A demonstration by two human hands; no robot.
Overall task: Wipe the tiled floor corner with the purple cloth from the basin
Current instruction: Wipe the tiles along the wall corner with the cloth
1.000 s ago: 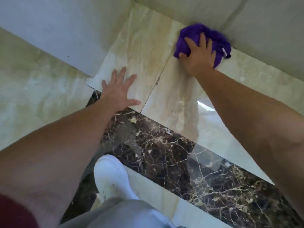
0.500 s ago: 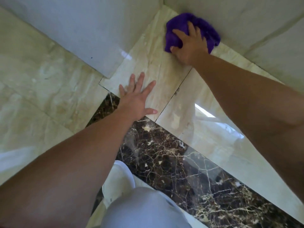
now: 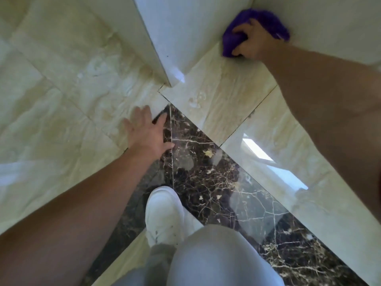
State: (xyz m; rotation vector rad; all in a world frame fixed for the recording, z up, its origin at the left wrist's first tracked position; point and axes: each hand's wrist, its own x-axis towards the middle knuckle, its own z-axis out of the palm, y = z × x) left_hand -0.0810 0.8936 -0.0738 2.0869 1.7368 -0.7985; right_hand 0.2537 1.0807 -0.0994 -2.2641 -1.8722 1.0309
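Up in the far corner where two pale glossy walls meet, the crumpled purple microfibre cloth (image 3: 266, 21) lies bunched on the cream marble-patterned floor tiles (image 3: 222, 96), pushed right against the foot of both walls. The right hand (image 3: 250, 41) sits on top of the cloth, pressing it down. Its fingers (image 3: 240, 29) curl over the near edge and gather a fold of fabric beneath them, the thumb tucked at the lower side of the cloth nearest the open floor. Purple fabric shows beyond the knuckles toward the corner and to either side of the hand, so most of the cloth lies past the fingertips, between them and the walls; a darker fold sits under the palm.

Well away from the cloth, toward the person, the left hand (image 3: 147, 133) rests flat on the floor with its fingers spread and holding nothing. It straddles the seam where a cream tile meets the dark brown marble strip with pale veins (image 3: 206, 178), thumb lying on the dark stone. The projecting outer corner of a white glossy wall panel (image 3: 165, 38) ends between the cloth and this hand. A few water droplets (image 3: 195, 100) bead on the cream tile just beyond the panel's tip.

Nearer the person than the left hand, a white shoe (image 3: 165, 215) stands on the dark strip, with a grey-trousered knee (image 3: 218, 256) beside it.
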